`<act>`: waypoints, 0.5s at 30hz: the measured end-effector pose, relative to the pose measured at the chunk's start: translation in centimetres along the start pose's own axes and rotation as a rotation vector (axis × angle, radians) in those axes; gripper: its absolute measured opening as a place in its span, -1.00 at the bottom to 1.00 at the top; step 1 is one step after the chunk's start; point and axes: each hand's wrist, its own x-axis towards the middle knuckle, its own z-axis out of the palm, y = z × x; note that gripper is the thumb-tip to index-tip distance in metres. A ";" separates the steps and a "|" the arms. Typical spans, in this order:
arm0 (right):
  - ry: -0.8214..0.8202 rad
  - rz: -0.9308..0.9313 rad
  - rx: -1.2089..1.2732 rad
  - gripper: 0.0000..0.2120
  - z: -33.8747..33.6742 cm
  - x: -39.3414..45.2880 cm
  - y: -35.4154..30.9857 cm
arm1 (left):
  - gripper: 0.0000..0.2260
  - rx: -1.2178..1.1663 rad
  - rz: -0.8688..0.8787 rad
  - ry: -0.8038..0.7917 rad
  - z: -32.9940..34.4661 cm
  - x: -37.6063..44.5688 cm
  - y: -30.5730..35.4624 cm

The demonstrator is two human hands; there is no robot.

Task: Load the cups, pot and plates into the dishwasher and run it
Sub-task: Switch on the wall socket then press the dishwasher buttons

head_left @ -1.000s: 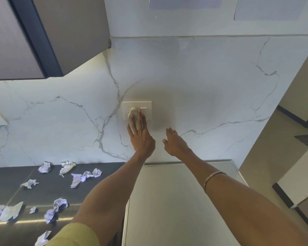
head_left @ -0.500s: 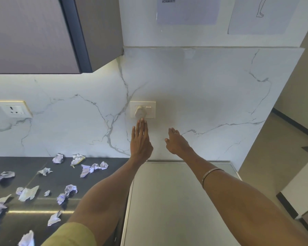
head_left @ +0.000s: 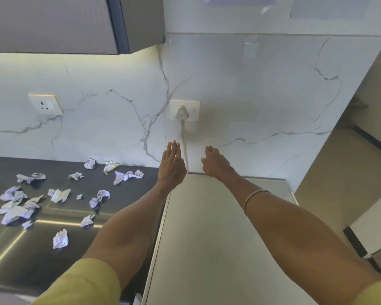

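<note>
marble wall ahead, i hold my left hand (head_left: 171, 165) and right hand (head_left: 215, 163) flat and empty below the plug (head_left: 181, 112), probably powering the dishwasher.

Dark counter (head_left: 42, 256) bears crumpled papers (head_left: 59, 238) (scattered).

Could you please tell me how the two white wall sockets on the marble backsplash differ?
The white wall socket at the centre has a white plug seated in it, its cable running down the marble; the white wall socket on the left has nothing plugged in, so its pin holes show. The left one sits under the cabinet's warm lighting and above the dark countertop; the centre one lies in shadow. Both are rectangular white plates mounted on the same marble backsplash.
</note>
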 end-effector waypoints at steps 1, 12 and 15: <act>0.001 -0.003 -0.010 -0.48 0.2 -0.6 -0.3 | -0.41 0.011 0.008 -0.012 -0.2 -0.8 -0.2; 0.031 0.019 -0.077 -0.51 1.9 -9.6 -4.3 | -0.48 -0.030 -0.004 -0.135 -2.3 -9.1 -1.6; 0.020 0.045 -0.090 -0.51 2.3 -13.1 -5.2 | -0.48 -0.067 0.003 -0.166 -3.1 -12.3 -1.7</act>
